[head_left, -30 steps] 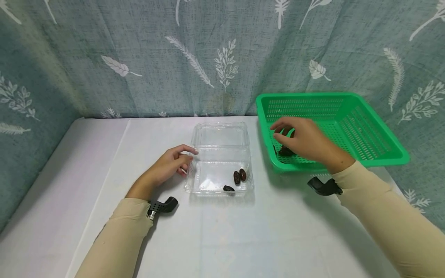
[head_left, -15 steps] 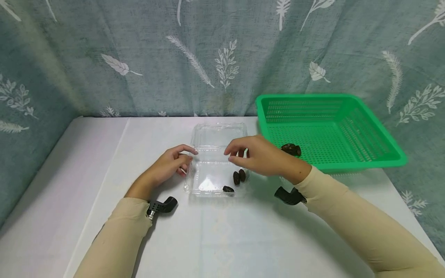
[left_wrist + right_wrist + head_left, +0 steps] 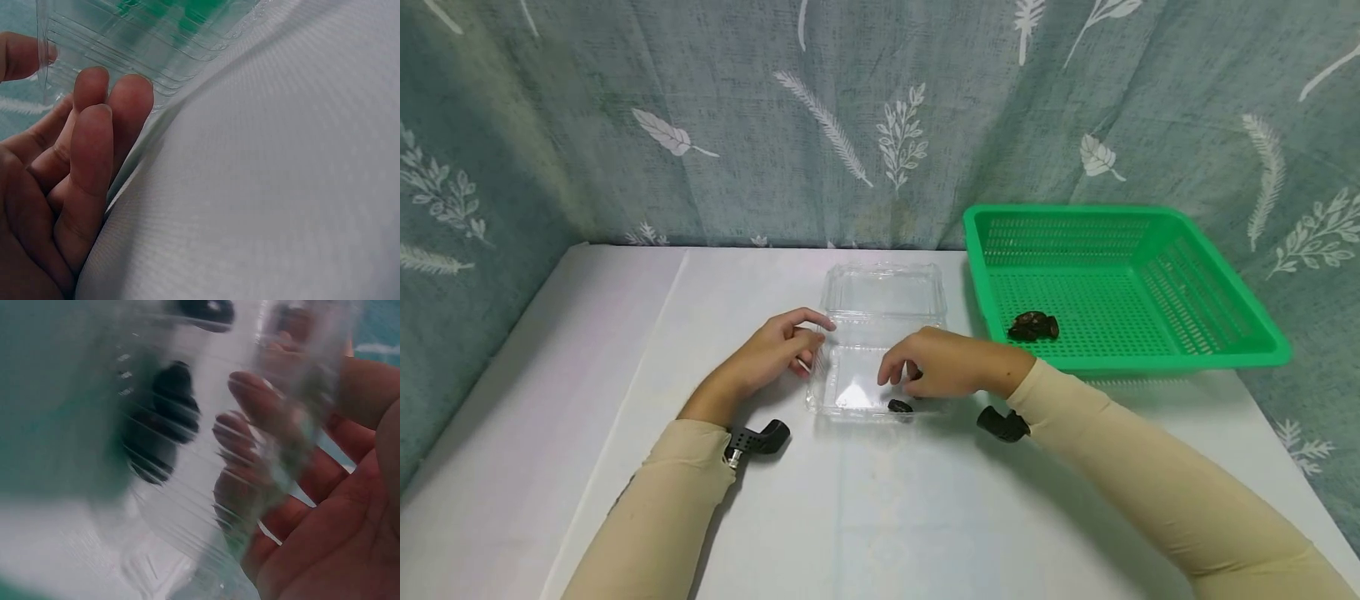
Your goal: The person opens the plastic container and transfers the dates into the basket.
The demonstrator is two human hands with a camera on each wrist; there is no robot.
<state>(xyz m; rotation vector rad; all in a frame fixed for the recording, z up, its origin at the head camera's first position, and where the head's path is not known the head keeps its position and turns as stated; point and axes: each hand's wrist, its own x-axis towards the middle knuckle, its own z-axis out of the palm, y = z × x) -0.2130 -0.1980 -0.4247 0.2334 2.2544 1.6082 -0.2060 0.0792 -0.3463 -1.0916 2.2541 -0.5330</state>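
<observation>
A clear plastic clamshell box [image 3: 850, 398] lies with its lid [image 3: 883, 292] folded back on the table. My left hand [image 3: 781, 350] rests at its left side, loosely curved fingers at the edge; in the left wrist view those fingers [image 3: 92, 147] stand beside the ribbed wall. My right hand [image 3: 943, 362] reaches down into the box's right part, fingers pointing down, nothing visible between them. One date [image 3: 900, 406] shows at the front of the box. Through the wall, the right wrist view shows two more dates [image 3: 149, 450] beside the fingers [image 3: 234, 494]; the hand hides these in the head view.
A green plastic basket [image 3: 1127, 362] stands at the back right, with several dates [image 3: 1033, 326] in its near left corner. Behind the table hangs a leaf-patterned cloth [image 3: 760, 125]. White cloth [image 3: 880, 508] covers the table.
My right hand has moved left from the green basket and down into the clear box. The left hand has stayed at the box's left edge. The view has shifted slightly.
</observation>
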